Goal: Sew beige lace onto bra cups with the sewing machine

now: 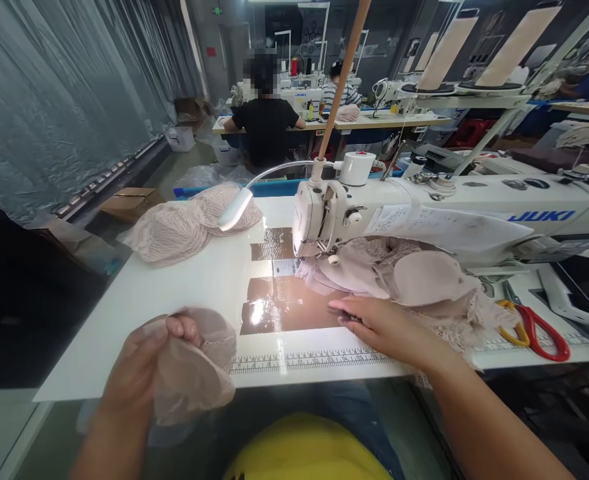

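My left hand (147,353) pinches a piece of sheer beige fabric (192,380), cup-shaped, which hangs over the front edge of the table. My right hand (374,323) lies low over the brown taped patch, closed around a small dark metal tool (343,312); most of it is hidden in the fingers. Just behind that hand, a heap of pale pink fabric with moulded cups (427,277) lies under the arm of the white sewing machine (319,213). Its lower folds reach the needle area.
Two bundles of beige fabric pieces (167,233) rest at the table's back left. A lamp (235,210) on a bent neck shines near the needle. Red-handled scissors (542,333) lie at right. A printed ruler (299,361) runs along the front edge. Co-workers sit beyond.
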Motion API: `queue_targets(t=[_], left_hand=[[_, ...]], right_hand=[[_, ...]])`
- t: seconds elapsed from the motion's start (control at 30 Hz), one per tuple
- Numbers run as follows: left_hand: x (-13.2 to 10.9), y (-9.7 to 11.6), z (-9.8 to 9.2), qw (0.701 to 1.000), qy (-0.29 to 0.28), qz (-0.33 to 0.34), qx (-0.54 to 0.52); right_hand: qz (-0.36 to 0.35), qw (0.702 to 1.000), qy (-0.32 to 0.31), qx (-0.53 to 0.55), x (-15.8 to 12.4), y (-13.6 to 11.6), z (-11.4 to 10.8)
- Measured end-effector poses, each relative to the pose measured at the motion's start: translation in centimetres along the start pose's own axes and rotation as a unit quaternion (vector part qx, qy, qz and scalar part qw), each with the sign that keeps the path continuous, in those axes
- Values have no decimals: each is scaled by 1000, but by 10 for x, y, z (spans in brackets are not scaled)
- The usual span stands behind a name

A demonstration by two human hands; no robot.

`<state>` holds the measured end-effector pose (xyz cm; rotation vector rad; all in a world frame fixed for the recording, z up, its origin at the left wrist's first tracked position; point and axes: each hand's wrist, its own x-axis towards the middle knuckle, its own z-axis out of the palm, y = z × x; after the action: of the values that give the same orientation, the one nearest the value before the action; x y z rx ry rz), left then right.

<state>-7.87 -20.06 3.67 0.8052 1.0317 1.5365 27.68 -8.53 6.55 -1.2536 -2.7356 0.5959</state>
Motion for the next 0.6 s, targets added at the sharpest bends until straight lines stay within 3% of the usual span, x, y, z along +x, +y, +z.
queue_targets(t=[0.1,0.2,0.27,0.43,0.5,0.6], left_hand=[[0,-3,-4,1000,-13,-12,7],[-2,-4,-5,1000,-19,-13,6],[-2,-4,-3,1000,-22,-17,4],[-4,-4,1,1000,-10,-18,16],[-4,-4,1,1000,0,-20,18],[-5,0,0,999,23,-25,14]], right_hand=[[-40,996,-40,66,-4,-12,1],[-47,996,-11,74,8,-13,8],[-22,999,21,44,24,-5,14],[149,983,91,-48,70,38,15],[170,979,100,-57,78,50,11],[144,985,82,-56,74,50,9]])
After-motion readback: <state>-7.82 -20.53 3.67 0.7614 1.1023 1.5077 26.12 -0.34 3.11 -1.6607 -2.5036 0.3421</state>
